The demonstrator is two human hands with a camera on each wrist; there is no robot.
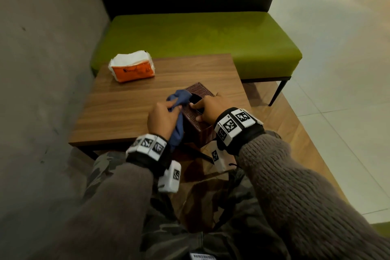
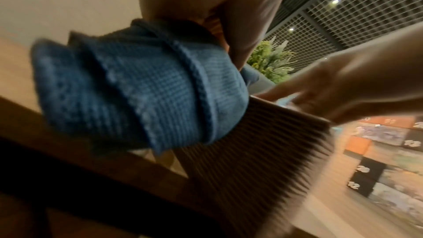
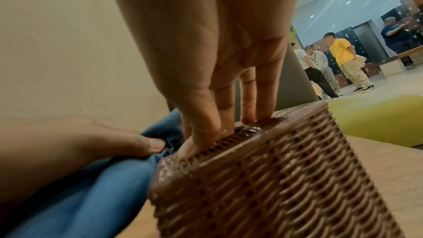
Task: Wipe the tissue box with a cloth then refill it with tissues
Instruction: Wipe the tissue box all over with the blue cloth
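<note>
Your tissue box (image 1: 199, 116) is a dark brown woven-look cube with a round opening on top, standing upright near the table's six o'clock edge, turned corner-on to you. The blue waffle-weave cloth (image 1: 178, 110) sits bunched against the box's nine o'clock side and top edge, one end hanging past the table edge. Your orange tissue pack (image 1: 132, 66), torn open with white tissues showing, lies well apart at eleven o'clock.

brown knit sleeves (image 1: 306, 186), tagged wristbands (image 1: 234, 125)
</note>
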